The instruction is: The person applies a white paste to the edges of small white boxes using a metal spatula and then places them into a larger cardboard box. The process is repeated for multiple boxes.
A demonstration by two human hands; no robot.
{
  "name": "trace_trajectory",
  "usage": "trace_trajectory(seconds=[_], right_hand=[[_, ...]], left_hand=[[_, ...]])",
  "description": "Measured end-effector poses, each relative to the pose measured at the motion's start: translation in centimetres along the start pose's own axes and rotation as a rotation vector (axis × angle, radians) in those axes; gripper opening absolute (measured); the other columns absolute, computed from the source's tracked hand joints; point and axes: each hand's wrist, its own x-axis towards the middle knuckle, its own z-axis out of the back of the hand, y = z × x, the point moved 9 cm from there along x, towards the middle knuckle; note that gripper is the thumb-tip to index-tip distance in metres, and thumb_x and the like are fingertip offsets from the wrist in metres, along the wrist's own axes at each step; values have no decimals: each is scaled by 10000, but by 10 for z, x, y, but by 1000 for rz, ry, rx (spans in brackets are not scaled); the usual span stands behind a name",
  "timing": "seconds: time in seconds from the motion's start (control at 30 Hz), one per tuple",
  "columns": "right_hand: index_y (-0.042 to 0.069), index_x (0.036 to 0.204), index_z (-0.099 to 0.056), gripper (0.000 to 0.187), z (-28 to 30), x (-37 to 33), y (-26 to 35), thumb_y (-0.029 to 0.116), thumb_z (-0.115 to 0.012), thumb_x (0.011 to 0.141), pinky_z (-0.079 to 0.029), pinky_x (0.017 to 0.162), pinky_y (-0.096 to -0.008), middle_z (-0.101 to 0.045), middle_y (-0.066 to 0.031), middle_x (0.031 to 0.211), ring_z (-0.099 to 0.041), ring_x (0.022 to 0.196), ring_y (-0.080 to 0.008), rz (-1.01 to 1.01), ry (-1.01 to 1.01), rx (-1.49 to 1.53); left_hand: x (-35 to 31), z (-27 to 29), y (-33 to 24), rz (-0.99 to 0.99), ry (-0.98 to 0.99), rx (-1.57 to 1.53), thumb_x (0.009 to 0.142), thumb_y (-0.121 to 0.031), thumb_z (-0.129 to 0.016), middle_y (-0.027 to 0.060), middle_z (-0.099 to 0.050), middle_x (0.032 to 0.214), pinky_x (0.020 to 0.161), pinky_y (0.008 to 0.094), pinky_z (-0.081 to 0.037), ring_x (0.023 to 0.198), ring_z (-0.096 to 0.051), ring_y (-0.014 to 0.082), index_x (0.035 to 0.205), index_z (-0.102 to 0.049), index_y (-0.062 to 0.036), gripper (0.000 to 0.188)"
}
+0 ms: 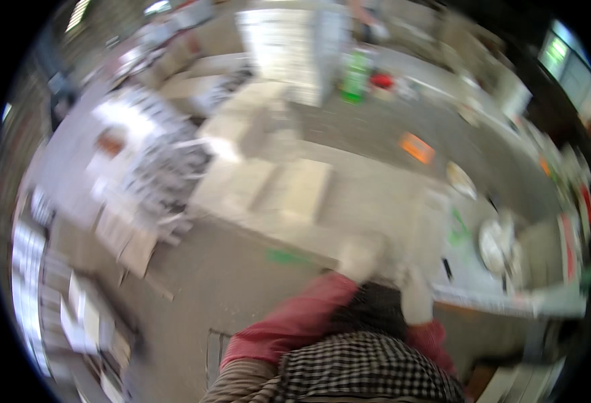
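- One long, pale tabletop [369, 191] with things on it.
- One tall white stack [282, 50] stands farther away.
- One long, pale thing [426, 225] is on or just above the tabletop, just past the right hand. It looks whitish, plain and blurry, with straight sides.
- Two cream boxes [307, 190] lie side by side on the tabletop, left of the pale thing.
- Two hands, both pale and blurry: the left hand [362, 257] and the right hand [414, 294] are near each other. I cannot tell if their fingers are open, closed or gripping.
- One orange box [417, 148] lies farther off.
- One small black stick [448, 269] lies right of the right hand.
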Motion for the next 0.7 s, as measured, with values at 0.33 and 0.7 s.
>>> trace_trajectory(seconds=[0.33,0.7], right_hand=[[-1,1110,-675,271,71,-30,45,234,-678,974,-484,759,-290,-664,-38,957,-592,843,-136,124,-141,124],[-19,1215,-666,351,253,-166,15,269,-659,1016,-525,770,-283,-714,-74,1010,-635,843,-131,107,-761,221]], left_hand=[[12,13,-5,-70,-164,14,948,-277,-674,135,-682,749,592,487,-513,658,-664,345,847,-685,-101,204],[5,13,0,-29,-175,-153,963,-212,-672,200,-723,942,755,487,-541,835,-683,403,1027,-718,-18,209]])
